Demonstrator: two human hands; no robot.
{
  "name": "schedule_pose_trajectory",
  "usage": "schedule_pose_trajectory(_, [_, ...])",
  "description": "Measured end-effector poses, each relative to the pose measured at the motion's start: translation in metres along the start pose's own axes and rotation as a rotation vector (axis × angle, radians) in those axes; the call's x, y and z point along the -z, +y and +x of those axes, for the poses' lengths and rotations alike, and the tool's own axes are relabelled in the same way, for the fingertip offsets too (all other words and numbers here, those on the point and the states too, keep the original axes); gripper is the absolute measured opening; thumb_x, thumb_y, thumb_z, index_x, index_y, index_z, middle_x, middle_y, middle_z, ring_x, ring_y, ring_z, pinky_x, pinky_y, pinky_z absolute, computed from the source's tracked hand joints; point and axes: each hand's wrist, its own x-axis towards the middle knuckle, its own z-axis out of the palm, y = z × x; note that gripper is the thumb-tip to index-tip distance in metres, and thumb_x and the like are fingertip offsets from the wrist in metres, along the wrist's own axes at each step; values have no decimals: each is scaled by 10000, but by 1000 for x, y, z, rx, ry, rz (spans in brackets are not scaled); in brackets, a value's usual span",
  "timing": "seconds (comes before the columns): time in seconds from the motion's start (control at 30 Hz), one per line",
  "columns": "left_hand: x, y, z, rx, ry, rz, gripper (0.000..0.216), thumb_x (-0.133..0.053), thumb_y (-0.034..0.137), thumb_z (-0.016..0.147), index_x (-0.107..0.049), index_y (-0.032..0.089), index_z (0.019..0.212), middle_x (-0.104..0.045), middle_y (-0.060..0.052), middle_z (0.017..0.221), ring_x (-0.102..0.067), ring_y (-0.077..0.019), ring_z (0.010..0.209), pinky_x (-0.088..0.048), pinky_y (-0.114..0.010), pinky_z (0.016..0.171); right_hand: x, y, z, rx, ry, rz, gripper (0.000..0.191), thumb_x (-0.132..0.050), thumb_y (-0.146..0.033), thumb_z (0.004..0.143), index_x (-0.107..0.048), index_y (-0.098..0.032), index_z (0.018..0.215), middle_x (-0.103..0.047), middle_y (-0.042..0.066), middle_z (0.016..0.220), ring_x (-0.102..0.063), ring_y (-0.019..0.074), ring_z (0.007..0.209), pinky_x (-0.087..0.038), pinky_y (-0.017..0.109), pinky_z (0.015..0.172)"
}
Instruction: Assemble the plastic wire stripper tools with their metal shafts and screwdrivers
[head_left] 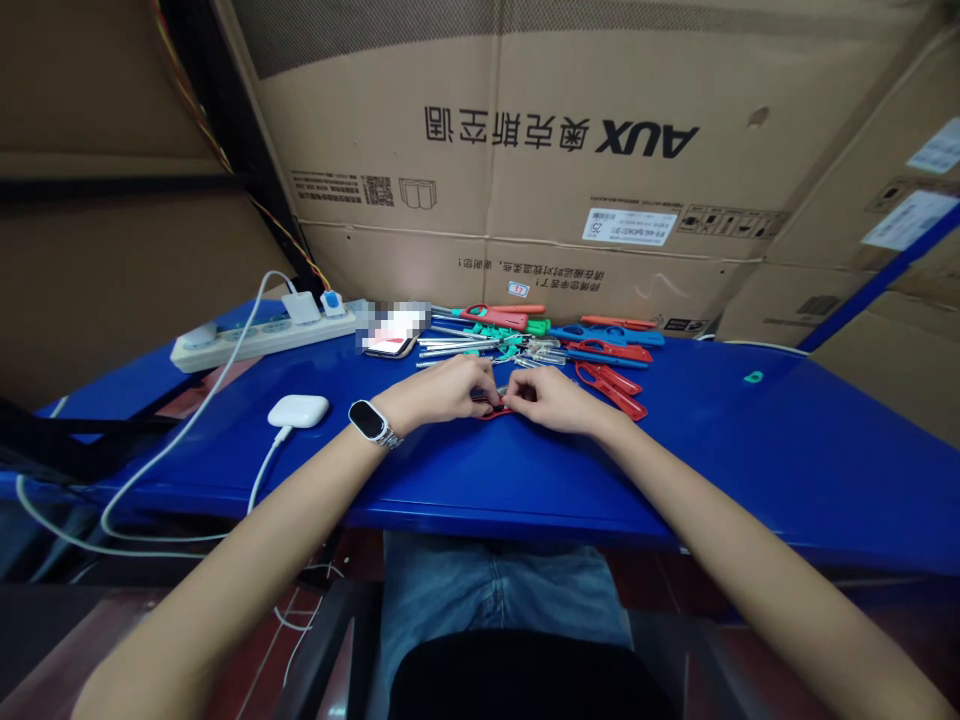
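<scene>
My left hand (448,390) and my right hand (546,398) meet at the middle of the blue table (750,460), fingers pinched together around a small red-handled piece (496,409), only partly visible between them. A watch (369,421) is on my left wrist. Just behind my hands lies a pile of metal blades and plastic handles (487,343) in red, green and blue. Red handles (611,385) lie to the right of my right hand.
A white earbud case (298,410) on a cable lies to the left. A power strip (259,335) with plugs sits at the back left beside a phone (390,345). Large cardboard boxes (525,150) stand behind the table. A small green part (753,377) lies at right.
</scene>
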Motion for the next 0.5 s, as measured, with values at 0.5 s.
schedule_pose_trajectory(0.5, [1,-10,-1,47,-27,12,105,-671,198,817,-773,188,841,-660,-34,890,-611,-160,789,-457,-269,766,-15,5,-10,109,57,-304,153,-360,-211,981,-479,-202,886,-591,83,932,-512,223,889,-385,359,796])
